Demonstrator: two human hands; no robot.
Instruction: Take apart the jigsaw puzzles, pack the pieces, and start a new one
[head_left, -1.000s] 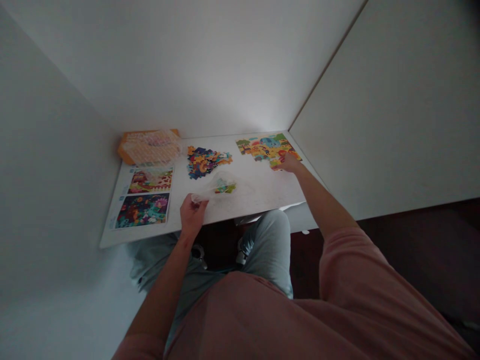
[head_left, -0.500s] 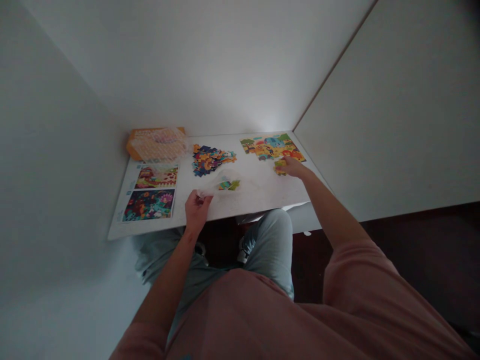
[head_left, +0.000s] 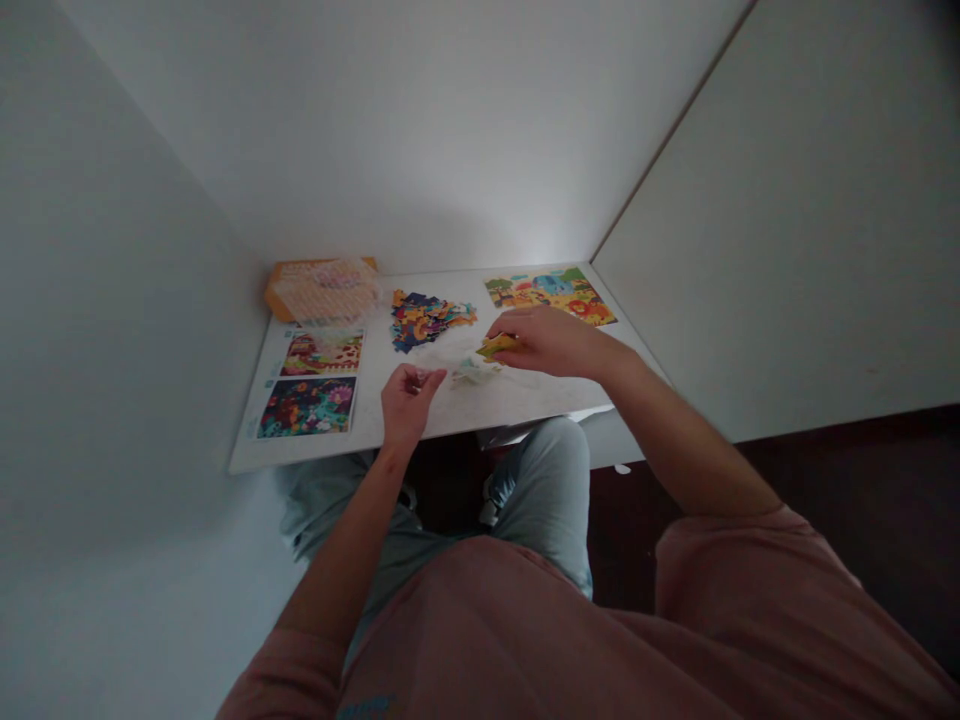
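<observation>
Puzzle pieces point(head_left: 493, 347) pinched in right hand point(head_left: 551, 340), plastic bag point(head_left: 474, 375) pinched in left hand point(head_left: 405, 408), jumbled pile point(head_left: 424, 320) beyond

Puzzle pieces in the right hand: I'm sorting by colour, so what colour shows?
The puzzle pieces show yellow-green, in the head view.

The right hand point(head_left: 544, 342) partly hides the yellow-green puzzle pieces point(head_left: 495, 347) it grips — their number unclear; the clear bag's point(head_left: 474, 377) contents blur — the shirt point(head_left: 517, 640) runs past the bottom edge.

Yellow-green puzzle pieces point(head_left: 496, 347), gripped in your right hand point(head_left: 544, 342)!
Just beside, your clear bag point(head_left: 459, 379) sits crumpled, greenish pieces point(head_left: 477, 371) showing through.
</observation>
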